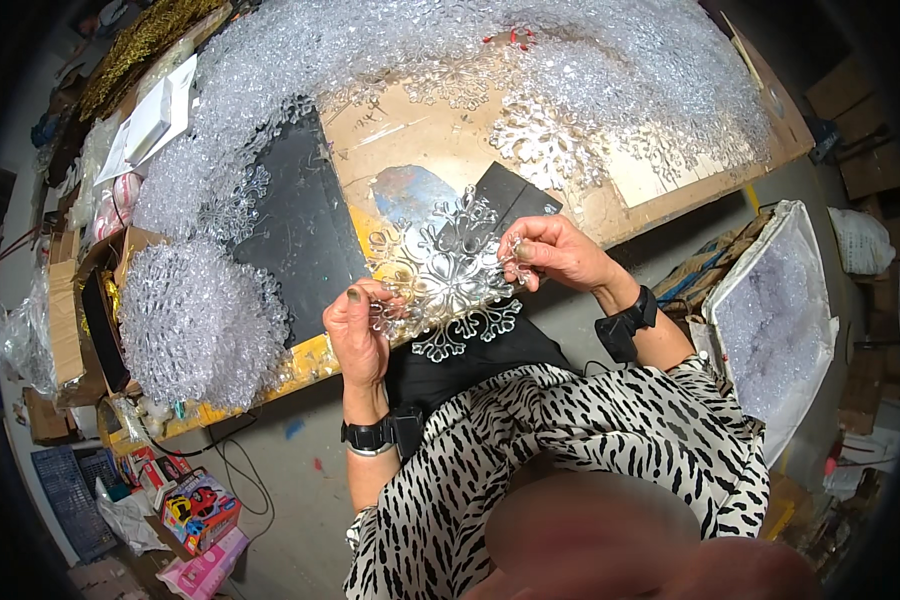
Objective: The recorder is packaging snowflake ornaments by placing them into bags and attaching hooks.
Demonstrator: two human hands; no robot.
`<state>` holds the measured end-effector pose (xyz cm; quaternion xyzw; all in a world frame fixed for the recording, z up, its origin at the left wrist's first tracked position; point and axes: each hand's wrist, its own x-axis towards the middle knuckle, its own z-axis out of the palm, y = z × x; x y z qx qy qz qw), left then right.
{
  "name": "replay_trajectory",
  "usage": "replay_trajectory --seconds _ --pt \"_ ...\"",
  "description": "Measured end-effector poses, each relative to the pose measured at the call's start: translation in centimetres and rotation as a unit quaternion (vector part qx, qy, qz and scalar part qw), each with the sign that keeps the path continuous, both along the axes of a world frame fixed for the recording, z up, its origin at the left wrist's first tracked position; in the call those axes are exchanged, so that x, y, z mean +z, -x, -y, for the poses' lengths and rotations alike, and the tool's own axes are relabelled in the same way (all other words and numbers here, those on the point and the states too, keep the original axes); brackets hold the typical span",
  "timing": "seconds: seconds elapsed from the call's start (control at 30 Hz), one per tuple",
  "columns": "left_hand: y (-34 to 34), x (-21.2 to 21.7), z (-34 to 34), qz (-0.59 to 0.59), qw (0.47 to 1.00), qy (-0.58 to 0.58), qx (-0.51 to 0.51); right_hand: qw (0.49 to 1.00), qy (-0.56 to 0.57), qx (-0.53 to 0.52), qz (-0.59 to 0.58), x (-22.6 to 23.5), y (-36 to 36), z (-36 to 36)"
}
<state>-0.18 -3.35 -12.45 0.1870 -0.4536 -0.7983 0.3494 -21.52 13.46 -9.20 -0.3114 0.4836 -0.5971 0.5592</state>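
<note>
A clear plastic snowflake ornament [450,268] is held up in front of me, over the near edge of the table. My left hand [358,325] pinches one of its arms at the lower left between thumb and fingers. On the opposite side, my right hand [552,252] grips another arm close to its tip. Beneath the snowflake, part of a black flat piece [518,195] shows on the table. Farther back lies another clear snowflake [545,140], near a big heap of similar pieces [390,40].
A tall stack of clear snowflakes [200,325] stands at the table's left corner, beside a cardboard box [67,310]. A black mat [305,220] covers part of the tabletop. To my right is a white-lined container [770,310] of clear pieces. Boxes [198,510] sit low at the left.
</note>
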Motion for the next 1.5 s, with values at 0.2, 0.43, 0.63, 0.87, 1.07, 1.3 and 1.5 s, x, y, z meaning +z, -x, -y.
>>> replay_trajectory --seconds 0.2,0.43,0.63,0.87,1.07,1.3,1.5 --pt "0.0 0.01 -0.08 -0.005 1.0 0.004 0.002 1.0 0.001 -0.003 0.003 -0.16 0.02 -0.1" --pt "0.01 0.0 0.15 -0.015 0.999 0.007 -0.029 1.0 0.002 -0.019 0.02 -0.45 0.13 -0.15" --pt "-0.16 0.47 0.17 -0.013 0.999 -0.017 -0.043 1.0 -0.004 -0.005 0.014 -0.11 0.26 0.09" --pt "0.15 0.27 -0.13 0.031 0.998 0.031 -0.046 1.0 -0.009 -0.022 0.006 -0.03 0.01 -0.25" --pt "0.08 -0.13 -0.08 0.03 0.996 0.063 -0.05 1.0 0.011 -0.008 0.005 -0.31 0.01 -0.29" --pt "0.48 0.18 -0.4 0.067 0.993 0.077 -0.056 0.995 0.023 0.043 -0.081 -0.14 -0.03 -0.16" --pt "0.33 -0.11 -0.29 0.051 0.993 0.079 -0.066 0.997 0.02 0.026 -0.07 -0.22 -0.16 -0.25"
